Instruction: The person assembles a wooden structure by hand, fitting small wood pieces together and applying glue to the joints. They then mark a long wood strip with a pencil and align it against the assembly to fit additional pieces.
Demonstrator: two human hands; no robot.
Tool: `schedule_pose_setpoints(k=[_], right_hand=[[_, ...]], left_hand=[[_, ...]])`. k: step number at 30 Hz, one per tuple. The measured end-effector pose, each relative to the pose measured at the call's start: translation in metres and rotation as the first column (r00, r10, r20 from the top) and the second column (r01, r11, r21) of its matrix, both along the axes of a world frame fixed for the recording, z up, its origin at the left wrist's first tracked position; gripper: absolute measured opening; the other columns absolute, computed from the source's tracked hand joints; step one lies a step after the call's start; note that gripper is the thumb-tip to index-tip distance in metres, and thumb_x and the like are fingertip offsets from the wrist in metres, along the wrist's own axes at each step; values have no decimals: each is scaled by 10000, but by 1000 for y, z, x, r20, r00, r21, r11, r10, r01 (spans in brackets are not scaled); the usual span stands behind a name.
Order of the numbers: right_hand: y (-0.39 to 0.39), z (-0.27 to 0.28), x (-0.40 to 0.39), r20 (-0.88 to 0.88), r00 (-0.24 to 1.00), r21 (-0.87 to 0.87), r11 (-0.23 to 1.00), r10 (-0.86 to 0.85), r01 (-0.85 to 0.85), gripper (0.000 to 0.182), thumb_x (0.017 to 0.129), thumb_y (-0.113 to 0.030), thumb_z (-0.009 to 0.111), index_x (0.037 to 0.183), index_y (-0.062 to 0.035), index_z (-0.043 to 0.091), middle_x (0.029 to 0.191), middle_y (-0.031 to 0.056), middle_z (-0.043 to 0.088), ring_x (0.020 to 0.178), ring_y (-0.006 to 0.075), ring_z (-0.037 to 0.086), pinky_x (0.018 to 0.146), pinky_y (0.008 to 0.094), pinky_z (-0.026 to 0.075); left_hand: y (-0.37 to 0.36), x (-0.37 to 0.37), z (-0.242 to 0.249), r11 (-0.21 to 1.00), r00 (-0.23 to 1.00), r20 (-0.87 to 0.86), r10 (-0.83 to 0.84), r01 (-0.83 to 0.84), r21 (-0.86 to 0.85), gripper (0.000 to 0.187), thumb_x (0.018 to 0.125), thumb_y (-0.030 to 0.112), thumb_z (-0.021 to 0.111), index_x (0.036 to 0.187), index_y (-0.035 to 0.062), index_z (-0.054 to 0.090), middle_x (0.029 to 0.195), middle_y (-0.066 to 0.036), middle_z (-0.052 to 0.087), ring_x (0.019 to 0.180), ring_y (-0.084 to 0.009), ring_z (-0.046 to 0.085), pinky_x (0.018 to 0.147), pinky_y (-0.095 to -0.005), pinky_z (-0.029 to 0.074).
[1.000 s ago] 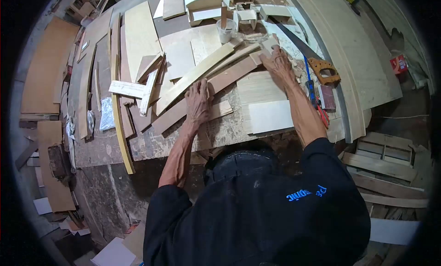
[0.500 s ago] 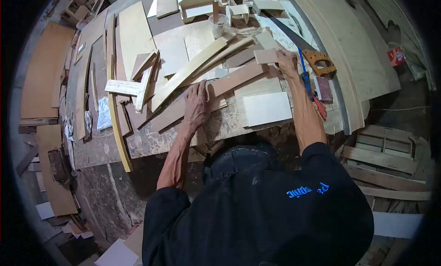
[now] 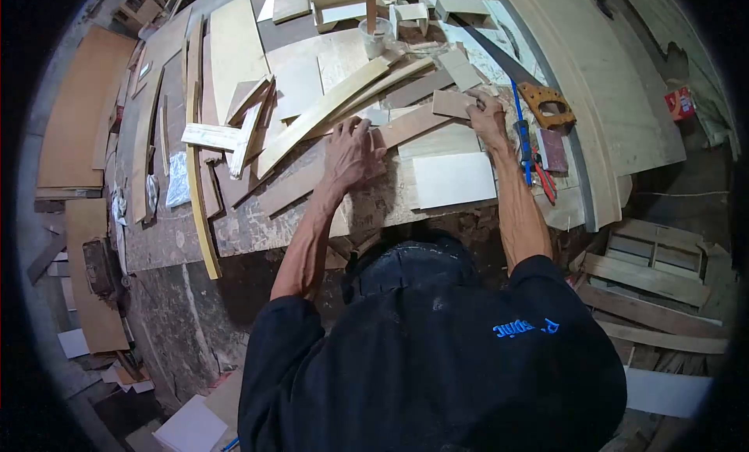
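Note:
My right hand [image 3: 488,123] pinches the right end of a small rectangular wooden piece [image 3: 450,104]. That piece lies over the upper end of a long brown wooden strip [image 3: 413,127], which slants across the bench. Further down the strip, my left hand [image 3: 349,152] bends its fingers over it and partly covers it. A white rectangular panel [image 3: 454,180] lies below the strip, between my forearms. Pale curved wooden lengths [image 3: 324,113] lie beyond my left hand. To the right of my right hand are a handsaw [image 3: 546,106] with a wooden handle and red-and-blue pliers [image 3: 544,179].
A plastic cup [image 3: 376,37] stands near small wooden box-like parts [image 3: 341,11] at the back. White-painted wood scraps [image 3: 214,138] and a long yellowish strip [image 3: 200,218] lie left, the strip overhanging the bench edge [image 3: 179,257]. A large curved panel [image 3: 601,101] borders the right.
My left hand has shifted slightly up and right along the strip, its fingers more bent. My right hand keeps hold of the small wooden piece, with its fingers repositioned.

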State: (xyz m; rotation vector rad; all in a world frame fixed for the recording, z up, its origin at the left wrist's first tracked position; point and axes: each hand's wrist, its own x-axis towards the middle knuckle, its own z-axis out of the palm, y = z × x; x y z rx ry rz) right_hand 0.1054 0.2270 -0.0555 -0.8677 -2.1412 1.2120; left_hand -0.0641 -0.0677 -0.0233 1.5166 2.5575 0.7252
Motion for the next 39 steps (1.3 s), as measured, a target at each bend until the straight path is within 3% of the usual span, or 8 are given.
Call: schedule_pose_setpoints(k=[5, 8, 13, 20, 24, 29, 32, 39], right_hand=[[-10, 25, 4, 84, 996, 60, 997, 37, -43, 391, 870, -157, 563, 1199, 43, 632, 1121, 254, 671, 1055, 337, 659, 916, 371, 505], [3, 11, -6, 59, 986, 186, 969, 154, -162, 400, 905, -174, 575, 1261, 3, 619, 973, 158, 709, 874, 223, 669, 818, 323, 518], [3, 19, -9, 174, 963, 278, 928, 204, -247, 420, 840, -210, 608, 1199, 4, 643, 1188, 250, 632, 1149, 366, 593, 1003, 409, 458], [-10, 48, 4, 346, 917, 428, 836, 199, -343, 474, 765, -222, 697, 1190, -25, 621, 1202, 240, 605, 1142, 395, 570, 925, 452, 496], [-32, 74, 25, 413, 901, 278, 923, 134, -265, 399, 820, -263, 640, 1103, 18, 648, 875, 221, 679, 807, 359, 675, 752, 428, 538], [-105, 70, 65, 293, 944, 125, 973, 153, -197, 324, 820, -276, 633, 928, 30, 632, 822, 262, 667, 773, 384, 675, 696, 453, 530], [-144, 73, 69, 312, 935, 86, 975, 171, -207, 290, 808, -279, 635, 864, 5, 612, 757, 258, 669, 718, 418, 683, 656, 478, 536], [-174, 68, 61, 397, 902, 149, 958, 171, -247, 298, 827, -266, 618, 831, 31, 593, 628, 214, 643, 592, 390, 672, 579, 476, 540]], left_hand=[[29, 17, -8, 995, 997, 25, -72, 70, 69, 655, 805, 299, 744, 1342, 63, 451, 1346, -187, 487, 1226, -396, 463, 1004, -505, 406], [52, 22, -15, 986, 995, 6, -100, 98, 138, 673, 785, 227, 747, 1350, 48, 429, 1344, -207, 476, 1223, -414, 456, 1016, -484, 402], [91, 34, -14, 969, 992, -32, -121, 125, 211, 777, 769, 222, 752, 1412, 15, 368, 1347, -235, 468, 1251, -433, 442, 1058, -488, 369], [108, 48, -5, 980, 996, -62, -57, 68, 188, 706, 873, 222, 668, 1455, -5, 339, 1376, -260, 470, 1287, -426, 425, 1109, -468, 353], [54, 80, 23, 972, 994, 25, 102, -105, 209, 605, 892, 160, 668, 1412, 36, 385, 1333, -252, 488, 1233, -381, 483, 1021, -455, 452], [-14, 105, 10, 983, 935, 333, 125, -163, 90, 499, 877, 151, 704, 1319, 73, 484, 916, -114, 675, 652, -246, 626, 646, -370, 527], [-19, 116, 12, 989, 798, 600, 55, -125, 74, 564, 841, 155, 755, 1330, 68, 486, 934, -104, 661, 651, -198, 602, 640, -323, 515], [-22, 118, -5, 985, 911, 397, -111, 48, 165, 790, 706, 158, 851, 1378, 85, 444, 1125, -132, 544, 941, -295, 589, 828, -392, 509]])
